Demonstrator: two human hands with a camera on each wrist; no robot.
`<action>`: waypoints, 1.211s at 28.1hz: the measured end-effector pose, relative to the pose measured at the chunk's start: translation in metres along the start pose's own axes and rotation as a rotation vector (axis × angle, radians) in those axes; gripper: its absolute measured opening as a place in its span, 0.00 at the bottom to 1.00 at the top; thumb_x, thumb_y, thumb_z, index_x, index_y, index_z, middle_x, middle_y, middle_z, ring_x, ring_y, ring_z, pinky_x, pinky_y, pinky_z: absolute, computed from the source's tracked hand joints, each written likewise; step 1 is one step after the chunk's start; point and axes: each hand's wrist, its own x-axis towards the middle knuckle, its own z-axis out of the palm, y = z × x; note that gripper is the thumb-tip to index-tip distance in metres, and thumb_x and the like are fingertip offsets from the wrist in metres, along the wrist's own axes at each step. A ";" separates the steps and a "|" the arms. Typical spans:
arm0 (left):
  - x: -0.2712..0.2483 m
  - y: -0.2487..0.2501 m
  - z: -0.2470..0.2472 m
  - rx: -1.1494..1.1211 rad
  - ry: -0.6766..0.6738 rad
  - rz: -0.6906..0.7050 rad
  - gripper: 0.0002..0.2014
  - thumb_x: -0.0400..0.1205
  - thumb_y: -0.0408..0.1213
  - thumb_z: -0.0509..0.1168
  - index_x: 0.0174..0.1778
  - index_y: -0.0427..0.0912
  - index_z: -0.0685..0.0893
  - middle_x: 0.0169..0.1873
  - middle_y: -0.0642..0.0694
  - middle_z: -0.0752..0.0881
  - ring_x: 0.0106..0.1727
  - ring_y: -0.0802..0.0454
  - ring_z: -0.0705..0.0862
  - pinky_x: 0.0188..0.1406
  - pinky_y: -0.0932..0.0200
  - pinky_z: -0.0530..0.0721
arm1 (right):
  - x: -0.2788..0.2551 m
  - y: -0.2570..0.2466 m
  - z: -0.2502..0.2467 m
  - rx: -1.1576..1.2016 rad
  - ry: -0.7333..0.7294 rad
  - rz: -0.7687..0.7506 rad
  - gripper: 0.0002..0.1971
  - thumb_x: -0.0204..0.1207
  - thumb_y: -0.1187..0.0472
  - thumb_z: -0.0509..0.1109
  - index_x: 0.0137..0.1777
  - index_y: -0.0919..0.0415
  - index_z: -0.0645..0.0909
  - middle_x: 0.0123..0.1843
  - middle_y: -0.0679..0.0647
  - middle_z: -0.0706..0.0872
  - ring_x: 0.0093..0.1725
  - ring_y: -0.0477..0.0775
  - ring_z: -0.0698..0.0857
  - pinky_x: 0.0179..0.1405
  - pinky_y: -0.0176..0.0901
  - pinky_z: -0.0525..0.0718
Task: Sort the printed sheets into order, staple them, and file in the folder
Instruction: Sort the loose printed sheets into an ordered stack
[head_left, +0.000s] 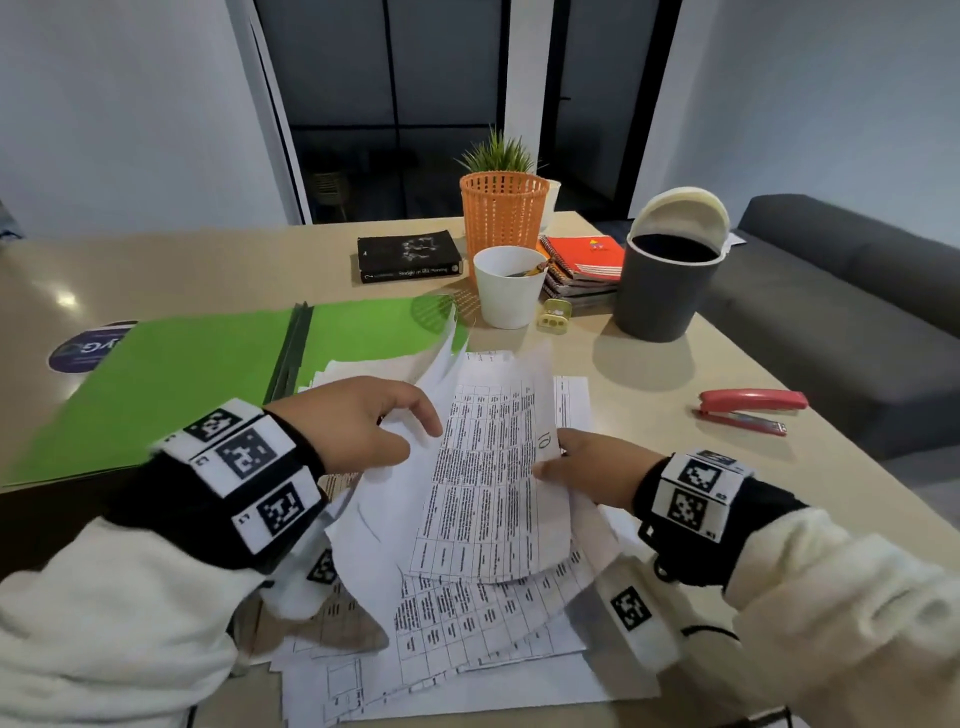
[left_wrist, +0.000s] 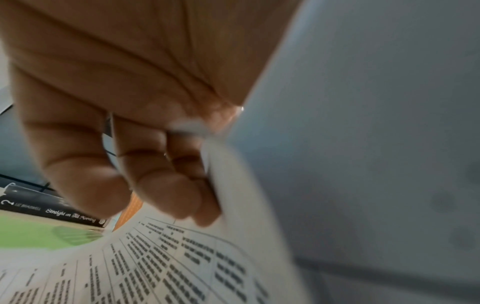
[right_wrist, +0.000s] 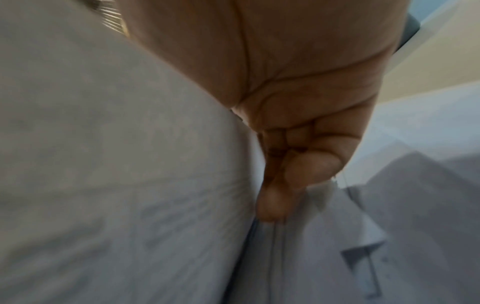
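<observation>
A printed sheet (head_left: 488, 483) with a table and a handwritten number near its right edge is lifted above a loose pile of printed sheets (head_left: 467, 639) at the table's near edge. My right hand (head_left: 582, 462) pinches its right edge, with curled fingers (right_wrist: 306, 164) under the paper. My left hand (head_left: 363, 421) grips a raised bundle of sheets (left_wrist: 363, 144) at the left, with its fingers (left_wrist: 166, 185) curled behind them. An open green folder (head_left: 182, 374) lies to the left. A red stapler (head_left: 748, 410) lies to the right.
Behind the papers stand a white cup (head_left: 509, 286), an orange mesh basket (head_left: 504, 213) with a plant, a grey bin (head_left: 665, 280) with a swing lid, a black book (head_left: 408, 254), stacked notebooks (head_left: 582, 265) and a small yellow sharpener (head_left: 555, 316). A grey sofa (head_left: 841, 312) lines the right.
</observation>
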 end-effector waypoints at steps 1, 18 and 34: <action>0.001 0.001 0.002 -0.002 -0.004 0.000 0.18 0.74 0.32 0.62 0.42 0.67 0.81 0.20 0.53 0.69 0.22 0.55 0.68 0.27 0.61 0.68 | 0.000 -0.001 0.001 -0.007 -0.023 -0.003 0.17 0.81 0.50 0.63 0.67 0.56 0.76 0.60 0.55 0.87 0.57 0.57 0.87 0.62 0.51 0.83; 0.022 0.031 0.033 -0.135 -0.040 -0.059 0.15 0.85 0.38 0.50 0.42 0.46 0.83 0.38 0.51 0.80 0.41 0.51 0.77 0.41 0.59 0.72 | -0.024 -0.023 0.026 -0.006 -0.296 -0.310 0.37 0.76 0.34 0.59 0.82 0.36 0.47 0.80 0.43 0.67 0.77 0.46 0.69 0.80 0.48 0.60; 0.019 0.013 0.048 0.016 0.031 -0.161 0.10 0.77 0.36 0.61 0.43 0.56 0.85 0.56 0.62 0.83 0.12 0.69 0.72 0.13 0.73 0.65 | -0.009 0.036 -0.006 0.774 0.031 0.102 0.03 0.81 0.67 0.63 0.46 0.62 0.76 0.40 0.60 0.79 0.33 0.55 0.80 0.32 0.44 0.80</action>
